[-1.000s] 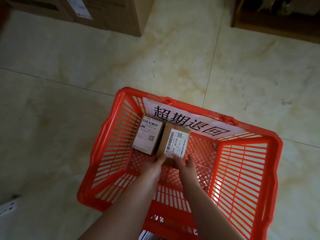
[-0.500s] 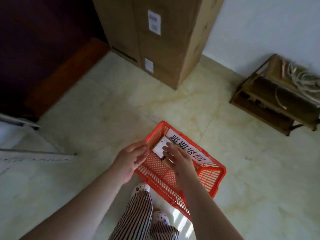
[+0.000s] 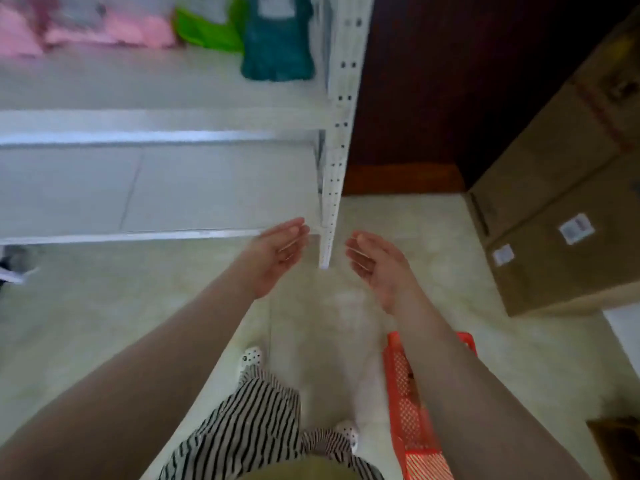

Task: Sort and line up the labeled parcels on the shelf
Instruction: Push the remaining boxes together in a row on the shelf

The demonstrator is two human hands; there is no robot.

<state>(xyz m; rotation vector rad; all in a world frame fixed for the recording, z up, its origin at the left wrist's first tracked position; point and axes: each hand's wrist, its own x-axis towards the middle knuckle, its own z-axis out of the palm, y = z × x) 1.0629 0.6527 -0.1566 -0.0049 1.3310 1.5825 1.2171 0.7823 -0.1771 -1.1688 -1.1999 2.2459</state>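
empty hands (image 3: 325,258), white metal shelf (image 3: 166,136)

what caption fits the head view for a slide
Both hands, left and right, open and empty before the white shelf, red basket on the floor.

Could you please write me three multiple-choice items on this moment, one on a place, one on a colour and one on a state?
1. Where is the red basket?
A. on the floor by the person's right side
B. on the top shelf
C. on the cardboard boxes

2. What colour is the parcel nearest the shelf upright?
A. teal
B. yellow
C. black

3. How are the left hand and right hand?
A. both gripping a box
B. both open and empty
C. one holding the basket

Key: 1 A, it stands on the tiles under the right forearm; 2 A, the teal bag sits beside the post; 3 B, fingers straight, palms facing, nothing between.
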